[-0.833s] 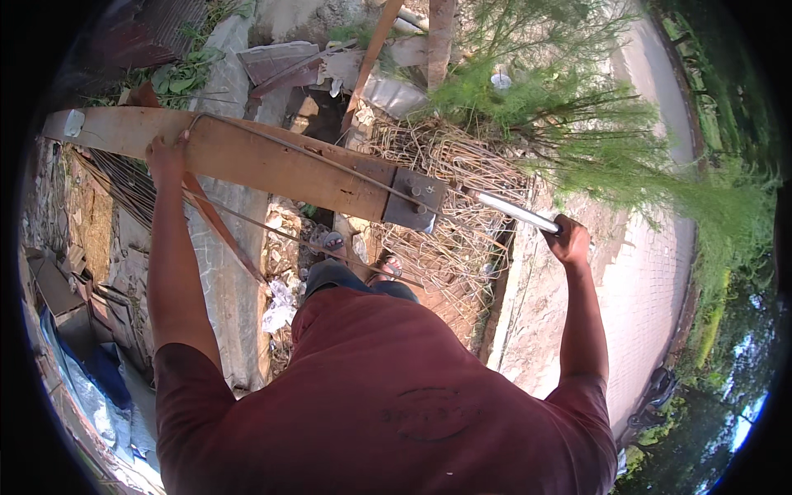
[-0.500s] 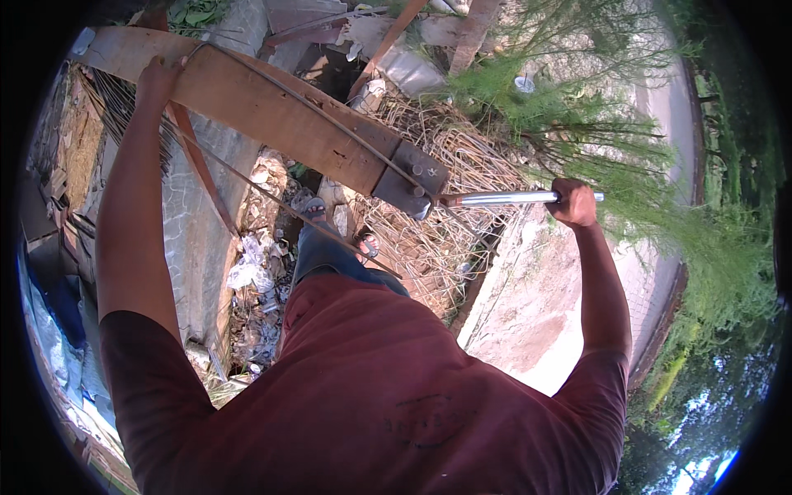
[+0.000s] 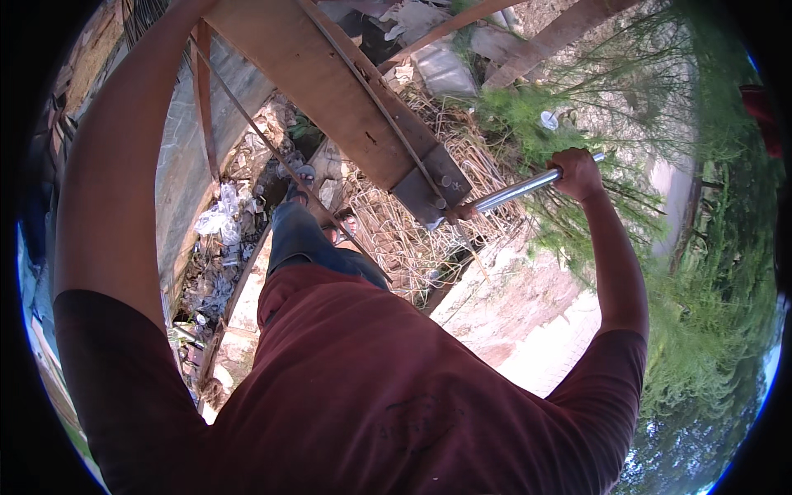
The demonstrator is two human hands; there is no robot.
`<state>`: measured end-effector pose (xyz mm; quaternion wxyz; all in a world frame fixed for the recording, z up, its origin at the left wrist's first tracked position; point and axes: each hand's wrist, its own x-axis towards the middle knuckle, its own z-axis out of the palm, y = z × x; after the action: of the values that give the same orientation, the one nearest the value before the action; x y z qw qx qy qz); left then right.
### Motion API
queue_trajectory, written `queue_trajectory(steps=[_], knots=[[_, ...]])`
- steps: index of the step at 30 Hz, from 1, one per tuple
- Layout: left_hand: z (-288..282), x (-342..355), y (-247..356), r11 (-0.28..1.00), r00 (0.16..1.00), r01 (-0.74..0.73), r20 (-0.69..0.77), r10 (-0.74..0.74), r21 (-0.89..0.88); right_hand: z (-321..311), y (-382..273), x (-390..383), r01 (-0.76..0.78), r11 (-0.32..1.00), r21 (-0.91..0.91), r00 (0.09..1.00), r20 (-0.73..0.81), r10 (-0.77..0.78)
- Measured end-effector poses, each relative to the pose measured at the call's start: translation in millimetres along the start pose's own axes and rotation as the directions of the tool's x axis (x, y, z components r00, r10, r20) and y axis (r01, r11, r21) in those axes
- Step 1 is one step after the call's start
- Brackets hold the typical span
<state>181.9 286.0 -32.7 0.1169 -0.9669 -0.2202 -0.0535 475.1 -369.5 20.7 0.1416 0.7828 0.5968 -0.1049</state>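
1. Right hand (image 3: 576, 175): fingers wrapped around a silver bar (image 3: 520, 191), near its outer end; a short stub sticks out past the grip.
2. Left hand: past the top edge, can't tell its grip; left forearm (image 3: 115, 165) reaches up toward the wooden plank (image 3: 330, 99).
3. From where I stand, the bar's long axis slants from the right hand down and leftward to the dark metal plate (image 3: 418, 196) on the plank's near end. Right hand is clearly nearer the plate.
4. Bar's rusty inner end sits right by the plate's pegs (image 3: 445, 180); exact contact unclear.
5. Thin rod (image 3: 356, 76) lies lengthwise along the plank to the pegs; bar sits at a steep angle to it.
6. Pile of bent rods (image 3: 396, 239) below the plate.
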Motion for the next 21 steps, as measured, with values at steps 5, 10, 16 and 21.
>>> queue_trajectory(steps=[5, 10, 16, 21], knots=[[35.4, -1.0, -29.5, 0.988, 0.982, -0.130, -0.127, 0.140, 0.086, 21.8, 3.9, -1.2, -0.032, 0.999, 0.027, 0.999, 0.030, 0.032], [-41.8, 1.1, 32.4, 0.774, 0.844, 0.536, 0.199, -0.498, -0.336, 64.3, 0.2, -36.1, 0.011, 0.986, 0.168, 0.968, -0.248, 0.031], [-26.5, 4.7, 15.9, 0.869, 0.888, 0.451, 0.203, -0.413, -0.205, 37.9, -7.8, -29.7, -0.194, 0.959, 0.205, 0.979, -0.015, 0.201], [-36.6, 2.6, 40.3, 0.729, 0.754, 0.657, 0.151, -0.640, -0.191, 87.8, 37.1, -47.0, -0.262, 0.915, 0.306, 0.929, -0.179, 0.325]])
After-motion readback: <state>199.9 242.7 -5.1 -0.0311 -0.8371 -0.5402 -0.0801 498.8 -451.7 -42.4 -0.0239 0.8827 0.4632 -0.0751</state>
